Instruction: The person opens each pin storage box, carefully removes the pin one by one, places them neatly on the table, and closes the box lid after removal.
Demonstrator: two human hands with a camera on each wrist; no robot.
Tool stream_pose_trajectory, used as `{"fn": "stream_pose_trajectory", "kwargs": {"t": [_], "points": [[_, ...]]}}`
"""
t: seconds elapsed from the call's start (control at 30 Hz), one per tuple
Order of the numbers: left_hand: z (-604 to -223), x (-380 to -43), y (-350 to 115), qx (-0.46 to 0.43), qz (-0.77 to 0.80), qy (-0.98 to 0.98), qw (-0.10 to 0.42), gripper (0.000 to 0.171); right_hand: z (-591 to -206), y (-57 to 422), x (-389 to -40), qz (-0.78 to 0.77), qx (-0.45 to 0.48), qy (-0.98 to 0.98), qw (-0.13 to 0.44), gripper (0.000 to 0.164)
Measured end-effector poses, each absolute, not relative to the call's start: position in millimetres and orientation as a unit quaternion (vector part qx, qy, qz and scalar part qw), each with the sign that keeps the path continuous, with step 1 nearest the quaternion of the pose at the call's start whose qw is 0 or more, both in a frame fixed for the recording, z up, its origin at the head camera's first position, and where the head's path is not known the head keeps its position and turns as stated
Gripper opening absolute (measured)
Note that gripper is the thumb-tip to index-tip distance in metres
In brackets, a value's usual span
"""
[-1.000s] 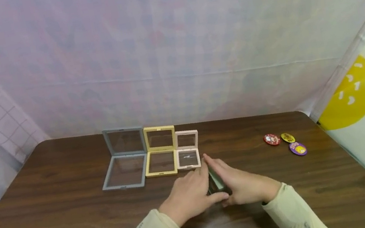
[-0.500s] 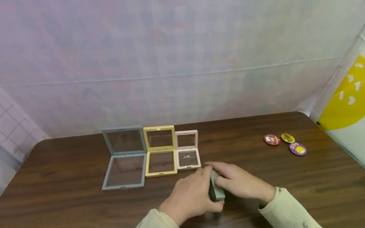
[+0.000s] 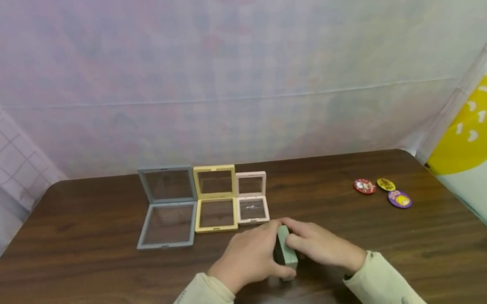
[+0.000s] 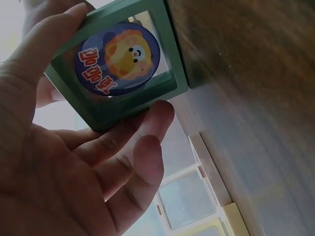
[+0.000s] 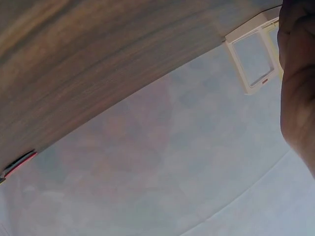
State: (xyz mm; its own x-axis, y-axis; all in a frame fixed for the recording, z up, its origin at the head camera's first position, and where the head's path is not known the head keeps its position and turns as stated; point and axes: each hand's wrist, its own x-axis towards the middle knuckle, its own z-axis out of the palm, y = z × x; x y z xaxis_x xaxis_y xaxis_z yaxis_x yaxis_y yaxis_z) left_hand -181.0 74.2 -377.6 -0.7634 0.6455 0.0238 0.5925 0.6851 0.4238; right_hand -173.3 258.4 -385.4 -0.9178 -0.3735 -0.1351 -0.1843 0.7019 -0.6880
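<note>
A small green display frame (image 3: 287, 250) stands on edge at the front middle of the table. My left hand (image 3: 247, 257) holds it from the left, with the thumb at the near end and fingers at the far end. From the other side my right hand (image 3: 320, 244) grips it, thumb against its upper edge. In the left wrist view, a purple badge (image 4: 118, 59) with a yellow lion face sits behind the frame's clear window. The right wrist view shows just part of my right hand (image 5: 300, 83); its fingertips are out of sight there.
Three opened display frames stand behind the hands: grey (image 3: 142, 243), yellow (image 3: 216, 228) and pale pink (image 3: 254, 221). Farther right lie a red badge (image 3: 364, 186), a yellow badge (image 3: 385, 184) and a purple badge (image 3: 399, 199). A curtain (image 3: 228, 67) hangs behind the table.
The green frame has turned more upright between the hands. My right hand has gone from lying straight along it to gripping it with the thumb on its upper edge.
</note>
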Motion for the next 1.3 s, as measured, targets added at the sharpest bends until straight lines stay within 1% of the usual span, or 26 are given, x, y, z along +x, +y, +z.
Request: {"fn": "stream_pose_trajectory", "kwargs": {"t": [0.37,0.53,0.6,0.67,0.87,1.0,1.13,1.3], "points": [[-379,-181,76,0.331,0.194,0.922,0.055,0.070,-386,254,-170,-0.341,-0.148,0.922,0.109,0.037],[-378,-181,76,0.334,0.188,0.922,0.052,0.072,-388,251,-169,-0.332,-0.140,0.929,0.086,0.033],[-377,-180,76,0.335,0.184,0.923,0.051,0.074,-388,251,-169,-0.329,-0.134,0.931,0.084,0.031],[-377,-180,76,0.335,0.185,0.922,0.049,0.074,-389,251,-169,-0.334,-0.127,0.930,0.090,0.031],[-377,-182,74,0.335,0.185,0.922,0.051,0.071,-386,251,-171,-0.374,-0.113,0.911,0.132,0.033],[-377,-182,74,0.334,0.186,0.922,0.057,0.071,-384,249,-170,-0.404,-0.086,0.898,0.153,0.029],[-377,-182,74,0.333,0.186,0.923,0.059,0.074,-382,248,-170,-0.416,-0.055,0.893,0.162,0.025],[-377,-181,76,0.335,0.182,0.923,0.054,0.077,-380,249,-168,-0.415,-0.038,0.893,0.170,0.022]]}}
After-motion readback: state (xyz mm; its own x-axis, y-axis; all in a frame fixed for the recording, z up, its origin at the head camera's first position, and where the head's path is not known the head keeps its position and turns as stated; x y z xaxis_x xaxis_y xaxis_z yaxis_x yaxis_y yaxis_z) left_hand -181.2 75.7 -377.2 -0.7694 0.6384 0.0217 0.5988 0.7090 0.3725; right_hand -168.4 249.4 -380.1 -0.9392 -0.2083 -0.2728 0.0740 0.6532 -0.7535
